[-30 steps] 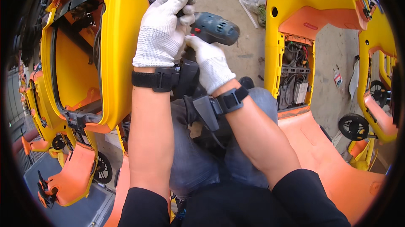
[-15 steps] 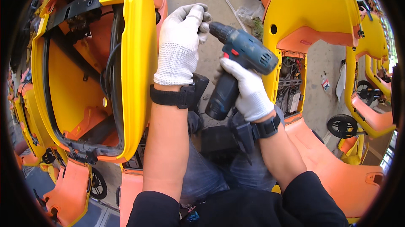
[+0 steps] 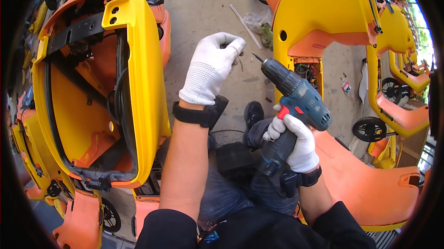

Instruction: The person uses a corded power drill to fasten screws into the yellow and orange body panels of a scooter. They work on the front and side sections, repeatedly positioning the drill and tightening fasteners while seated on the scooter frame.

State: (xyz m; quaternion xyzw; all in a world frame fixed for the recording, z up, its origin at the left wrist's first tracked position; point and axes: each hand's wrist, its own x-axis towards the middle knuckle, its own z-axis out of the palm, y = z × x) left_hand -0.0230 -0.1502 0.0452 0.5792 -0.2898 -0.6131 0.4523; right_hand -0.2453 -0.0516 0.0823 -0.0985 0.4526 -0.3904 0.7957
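Observation:
My right hand [image 3: 298, 142], in a white knit glove, is wrapped round the grip of a dark blue cordless drill [image 3: 300, 96]. One finger lies near its red trigger. The drill's slim bit [image 3: 258, 57] points up and left. Off to the left, my gloved left hand [image 3: 213, 61] is held up with thumb and fingers pinched together. A small dark spot shows at those fingertips, too small to name. The bit's tip is apart from my left hand. Both wrists carry black straps with small dark units.
At the left stands a yellow and orange scooter body [image 3: 152, 78] with an open cavity and black cables. Another yellow shell [image 3: 319, 8] with exposed wiring rises at the right, above an orange panel [image 3: 365, 179]. A plastic bag [image 3: 259, 20] and a thin white strip [image 3: 245, 26] lie on the floor.
The drill has moved right and down, away from my left hand, and its bit now shows. My left hand has lowered slightly and shifted right, with its fingers still pinched.

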